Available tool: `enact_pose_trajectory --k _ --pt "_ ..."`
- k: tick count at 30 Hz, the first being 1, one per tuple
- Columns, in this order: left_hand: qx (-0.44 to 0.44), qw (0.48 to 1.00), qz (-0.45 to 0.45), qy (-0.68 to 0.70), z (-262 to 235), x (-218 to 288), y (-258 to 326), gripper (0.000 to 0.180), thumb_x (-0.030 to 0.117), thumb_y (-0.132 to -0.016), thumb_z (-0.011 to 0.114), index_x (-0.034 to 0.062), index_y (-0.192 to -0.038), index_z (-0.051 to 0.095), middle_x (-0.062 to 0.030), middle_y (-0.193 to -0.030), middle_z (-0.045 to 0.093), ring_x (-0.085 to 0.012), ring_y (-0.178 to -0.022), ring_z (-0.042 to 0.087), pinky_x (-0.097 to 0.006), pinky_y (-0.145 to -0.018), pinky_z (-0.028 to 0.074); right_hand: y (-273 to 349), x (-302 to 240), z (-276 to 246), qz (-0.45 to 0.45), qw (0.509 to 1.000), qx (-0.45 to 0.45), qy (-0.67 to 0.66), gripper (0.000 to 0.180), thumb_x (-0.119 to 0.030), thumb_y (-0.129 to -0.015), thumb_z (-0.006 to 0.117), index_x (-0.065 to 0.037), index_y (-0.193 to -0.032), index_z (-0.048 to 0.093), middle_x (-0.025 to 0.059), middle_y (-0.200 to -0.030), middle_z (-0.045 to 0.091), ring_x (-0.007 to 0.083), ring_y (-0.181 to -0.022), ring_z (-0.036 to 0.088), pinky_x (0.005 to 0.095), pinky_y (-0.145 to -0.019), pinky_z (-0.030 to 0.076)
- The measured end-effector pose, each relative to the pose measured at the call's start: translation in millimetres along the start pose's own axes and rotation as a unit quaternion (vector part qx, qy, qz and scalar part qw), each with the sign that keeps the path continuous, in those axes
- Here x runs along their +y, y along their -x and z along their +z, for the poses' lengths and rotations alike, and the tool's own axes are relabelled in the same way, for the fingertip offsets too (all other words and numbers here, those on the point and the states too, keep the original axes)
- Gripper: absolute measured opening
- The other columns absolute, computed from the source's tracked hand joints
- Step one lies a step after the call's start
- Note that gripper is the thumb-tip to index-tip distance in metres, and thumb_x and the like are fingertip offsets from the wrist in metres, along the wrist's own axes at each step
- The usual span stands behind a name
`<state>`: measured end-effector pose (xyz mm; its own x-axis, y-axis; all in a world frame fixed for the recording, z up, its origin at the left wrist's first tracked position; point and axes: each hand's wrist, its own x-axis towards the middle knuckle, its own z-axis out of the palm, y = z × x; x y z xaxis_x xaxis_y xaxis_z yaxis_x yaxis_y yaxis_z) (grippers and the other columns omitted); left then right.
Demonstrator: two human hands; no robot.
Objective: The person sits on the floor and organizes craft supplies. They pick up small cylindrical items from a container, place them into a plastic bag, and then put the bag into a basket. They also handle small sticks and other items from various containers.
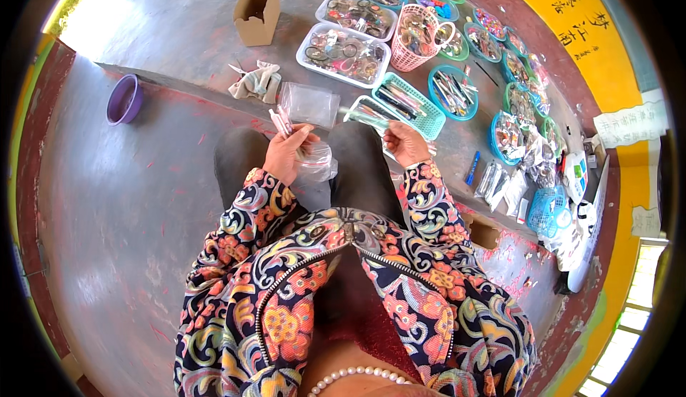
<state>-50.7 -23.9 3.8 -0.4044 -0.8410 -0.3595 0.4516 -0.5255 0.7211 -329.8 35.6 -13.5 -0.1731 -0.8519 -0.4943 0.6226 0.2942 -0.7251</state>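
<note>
My left hand (287, 155), above my knees, is closed round a few slim pale pink-and-white pens (281, 121). A crumpled clear plastic bag (316, 162) hangs from the same hand. My right hand (406, 143) pinches the end of a slim pale green pen-like thing (368, 117); blur hides its exact kind. Just beyond that hand stands a teal basket of pens (426, 120), with a smaller tray partly under the green thing. Between the hands and the ledge lies a flat clear plastic bag (309, 104), beside a crumpled beige cloth (259, 82).
White trays of bangles (343, 55), a pink basket (414, 38) and several round baskets of small goods cover the raised ledge. A blue basket of pens (453, 91) is among them. An open cardboard box (257, 15) stands behind; a purple basin (125, 100) sits left. Packets (493, 182) lie right.
</note>
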Motion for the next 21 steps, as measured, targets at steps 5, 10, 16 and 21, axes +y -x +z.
enact_pose_trajectory --k 5,10,16,21 --pt "0.03 0.999 -0.043 0.002 0 -1 4 0.011 0.011 -0.083 0.055 0.0035 -0.09 0.056 -0.0076 -0.079 0.061 -0.0102 -0.064 0.052 -0.023 -0.06 0.043 -38 1 -104 -0.052 0.979 0.188 -0.054 0.014 -0.012 -0.079 0.061 -0.003 -0.086 0.054 0.0093 -0.074 0.059 0.0186 -0.065 0.059 0.0254 -0.054 0.049" --pt "0.027 0.997 -0.066 0.027 5 1 9 0.013 0.005 -0.083 0.047 0.0046 -0.096 0.051 -0.0105 -0.088 0.06 -0.0134 -0.07 0.053 -0.027 -0.065 0.045 -82 -12 -162 -0.043 0.962 0.268 -0.042 0.015 -0.012 -0.082 0.057 0.0 -0.088 0.05 0.0117 -0.072 0.057 0.0197 -0.063 0.058 0.0255 -0.052 0.049" --pt "-0.009 0.996 -0.086 -0.028 7 -1 7 0.018 0.004 -0.083 0.045 0.0035 -0.101 0.05 -0.0106 -0.091 0.059 -0.014 -0.072 0.053 -0.027 -0.066 0.045 -135 -39 -173 -0.042 0.961 0.261 -0.081 0.016 -0.006 -0.082 0.054 0.004 -0.092 0.046 0.0157 -0.08 0.058 0.0216 -0.067 0.059 0.0257 -0.054 0.049" --pt "-0.062 0.993 -0.098 -0.011 5 -1 5 0.024 0.004 -0.083 0.045 0.0017 -0.106 0.05 -0.0107 -0.092 0.059 -0.0139 -0.072 0.053 -0.026 -0.067 0.045 -137 -33 -153 -0.018 0.975 0.222 -0.008 0.015 -0.007 -0.082 0.054 0.002 -0.092 0.049 0.015 -0.081 0.059 0.0219 -0.069 0.059 0.027 -0.059 0.049"
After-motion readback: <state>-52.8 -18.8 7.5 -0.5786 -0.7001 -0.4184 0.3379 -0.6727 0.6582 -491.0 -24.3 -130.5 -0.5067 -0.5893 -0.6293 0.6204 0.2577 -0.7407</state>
